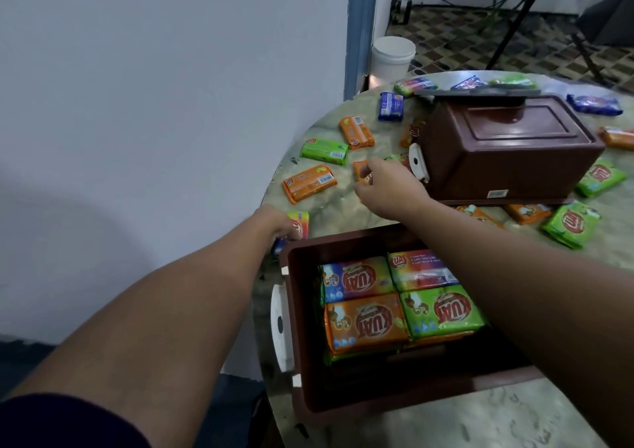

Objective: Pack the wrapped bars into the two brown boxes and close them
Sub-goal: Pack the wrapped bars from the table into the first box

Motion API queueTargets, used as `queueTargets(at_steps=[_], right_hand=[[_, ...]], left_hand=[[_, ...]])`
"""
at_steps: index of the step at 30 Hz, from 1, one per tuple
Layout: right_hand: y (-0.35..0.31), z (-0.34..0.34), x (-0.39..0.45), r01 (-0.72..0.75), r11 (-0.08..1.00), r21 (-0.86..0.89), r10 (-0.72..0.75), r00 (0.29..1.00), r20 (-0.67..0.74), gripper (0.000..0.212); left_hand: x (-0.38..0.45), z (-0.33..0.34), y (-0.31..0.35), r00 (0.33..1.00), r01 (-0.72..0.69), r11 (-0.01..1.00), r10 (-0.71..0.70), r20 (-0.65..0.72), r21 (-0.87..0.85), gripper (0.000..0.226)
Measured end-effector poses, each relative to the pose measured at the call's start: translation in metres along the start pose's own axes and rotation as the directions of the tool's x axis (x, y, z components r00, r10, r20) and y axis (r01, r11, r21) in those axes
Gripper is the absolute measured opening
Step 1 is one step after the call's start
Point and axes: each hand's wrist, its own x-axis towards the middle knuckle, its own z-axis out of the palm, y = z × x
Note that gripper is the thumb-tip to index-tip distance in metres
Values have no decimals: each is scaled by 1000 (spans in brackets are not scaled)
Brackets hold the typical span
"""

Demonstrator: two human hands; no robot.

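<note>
An open brown box (302,313) sits at the near table edge, holding several wrapped bars in orange, green and multicolour wrappers (367,324). A second brown box (507,152) lies upside down further back, resting on bars. My left hand (278,222) grips a multicoloured bar (301,222) at the table's left edge, just beyond the open box. My right hand (384,183) reaches over the open box and pinches an orange bar (361,171) beside the upturned box. Loose orange (308,183), green (324,151) and blue (391,106) bars lie scattered on the table.
The round marble-patterned table (343,207) stands against a white wall on the left. A grey lid (480,92) lies behind the upturned box. A white bucket (392,56) stands on the floor beyond. More bars lie to the right (571,222). Tripod legs and cables are at the back.
</note>
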Motion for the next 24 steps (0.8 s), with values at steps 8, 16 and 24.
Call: queueTargets(at_steps=[8, 16, 24], right_hand=[[-24, 19, 36, 62, 981, -184, -16, 971, 238, 54], [-43, 45, 68, 192, 929, -316, -90, 947, 309, 66], [-52, 66, 77, 310, 855, -416, -38, 837, 546, 93]], left_hand=[[1, 9, 2, 996, -39, 998, 42, 75, -44, 46], [6, 1, 2, 989, -149, 914, 134, -65, -376, 37], [7, -24, -5, 979, -196, 812, 132, -154, -550, 48]])
